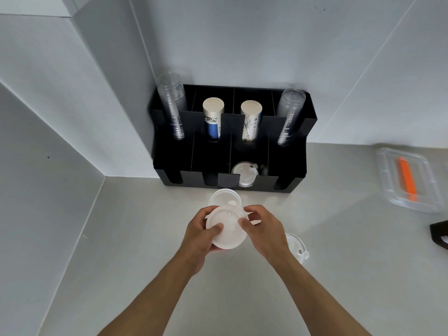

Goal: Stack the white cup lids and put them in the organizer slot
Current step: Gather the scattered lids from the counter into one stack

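Both my hands hold a white cup lid (228,232) over the counter, in front of the black organizer (286,163). My left hand (200,235) grips its left and lower rim, thumb on top. My right hand (263,229) pinches its right rim. Just behind it another white lid (224,197) lies on the counter, partly hidden by the held one. A third white lid (297,246) lies to the right, half hidden by my right wrist. White lids (243,174) stand in the organizer's third front slot from the left.
The organizer stands against the wall with stacks of clear cups (173,110) and paper cups (213,117) in its back slots. A clear container with an orange tool (407,179) lies on the counter at the right. A black object (438,235) shows at the right edge.
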